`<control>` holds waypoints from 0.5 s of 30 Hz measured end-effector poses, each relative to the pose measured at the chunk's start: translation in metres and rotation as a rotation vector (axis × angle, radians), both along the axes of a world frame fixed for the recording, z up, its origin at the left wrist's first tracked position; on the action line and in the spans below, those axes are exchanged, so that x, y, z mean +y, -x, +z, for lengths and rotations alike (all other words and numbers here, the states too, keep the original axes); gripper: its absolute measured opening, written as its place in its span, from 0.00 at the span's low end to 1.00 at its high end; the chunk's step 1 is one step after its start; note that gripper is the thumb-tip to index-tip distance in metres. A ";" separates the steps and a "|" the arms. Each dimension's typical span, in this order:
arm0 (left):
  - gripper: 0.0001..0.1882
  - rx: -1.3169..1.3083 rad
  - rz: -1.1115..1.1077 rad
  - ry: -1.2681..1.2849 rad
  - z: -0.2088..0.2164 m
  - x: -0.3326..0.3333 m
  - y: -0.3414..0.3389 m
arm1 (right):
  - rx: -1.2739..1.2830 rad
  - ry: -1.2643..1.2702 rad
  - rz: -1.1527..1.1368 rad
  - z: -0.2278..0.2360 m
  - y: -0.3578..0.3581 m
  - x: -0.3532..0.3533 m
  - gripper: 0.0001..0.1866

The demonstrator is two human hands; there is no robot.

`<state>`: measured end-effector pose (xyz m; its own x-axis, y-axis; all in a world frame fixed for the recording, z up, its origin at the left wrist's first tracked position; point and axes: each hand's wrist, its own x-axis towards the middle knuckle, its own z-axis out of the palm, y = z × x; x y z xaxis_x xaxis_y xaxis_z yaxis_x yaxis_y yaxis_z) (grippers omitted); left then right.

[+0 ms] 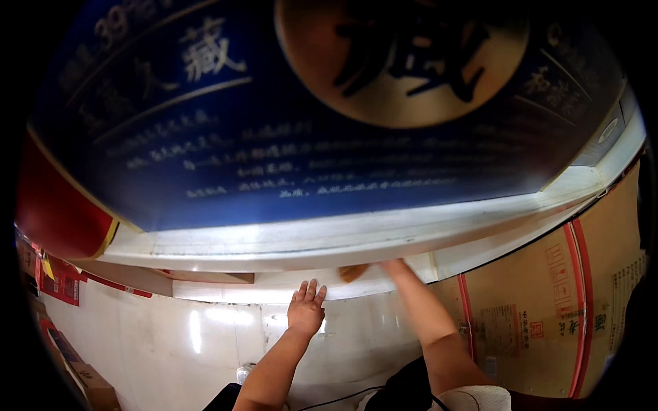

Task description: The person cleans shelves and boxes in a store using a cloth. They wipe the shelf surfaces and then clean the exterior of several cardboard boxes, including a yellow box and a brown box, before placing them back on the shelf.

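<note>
A white upper shelf (274,250) runs from left to right across the far side, its front edge curving over a white lower shelf (281,290). Between the two lies a low gap. On the left and in the middle, pale shiny floor (192,356) gives open room up to the lower shelf; on the right, a big cardboard box (524,308) with red bands crowds the right forearm.

Far left, red boxes (63,282) stand by the floor, with a brown carton (96,385) nearer. On the upper shelf, a red container (58,205) sits left of a large blue box (274,171); the contents of all these are hidden.

The left hand (306,312) is unclenched, fingers spread over the lower shelf's edge — contact is unclear. To its right, a blurred brown item (352,273) shows in the gap, just left of the right hand (392,266). That hand is mostly hidden beneath the upper shelf — whether it grasps the item, I cannot tell.
</note>
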<state>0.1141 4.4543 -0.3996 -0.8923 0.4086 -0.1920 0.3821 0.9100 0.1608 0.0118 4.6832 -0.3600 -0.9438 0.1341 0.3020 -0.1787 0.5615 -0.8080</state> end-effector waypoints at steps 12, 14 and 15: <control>0.31 0.077 -0.018 -0.076 -0.001 0.008 -0.001 | -0.140 -0.812 -0.399 -0.082 0.043 0.019 0.24; 0.31 0.028 0.008 -0.049 0.002 -0.001 -0.004 | -0.095 -0.797 -0.146 -0.060 0.027 -0.045 0.24; 0.31 -0.001 0.017 -0.045 0.004 -0.004 -0.005 | -0.091 -0.782 -0.009 -0.039 0.016 -0.073 0.24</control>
<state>0.1192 4.4506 -0.3954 -0.8988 0.4019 -0.1749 0.3668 0.9081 0.2019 -0.0042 4.6099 -0.3992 -0.9693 -0.0773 0.2333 -0.1233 0.9741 -0.1893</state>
